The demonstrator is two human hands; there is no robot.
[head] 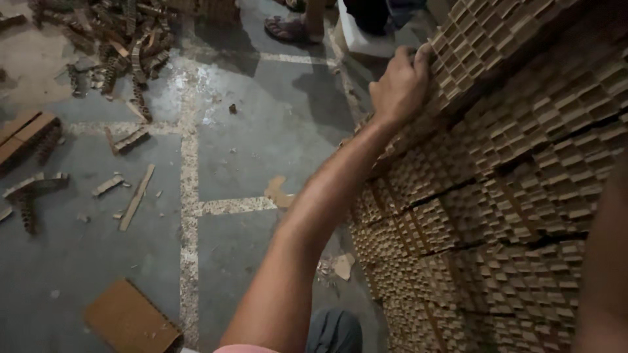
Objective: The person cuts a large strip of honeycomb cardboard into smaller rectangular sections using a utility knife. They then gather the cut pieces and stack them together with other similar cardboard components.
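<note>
Left hand (pixel 400 84) gripping cardboard grid stack (pixel 497 196) edge, right hand unseen, open floor (pixel 248 144) leftward

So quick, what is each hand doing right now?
Left hand: fingers curled shut on the edge of the stacked cardboard grids.
Right hand: out of view; only the forearm shows at the right edge.
</note>
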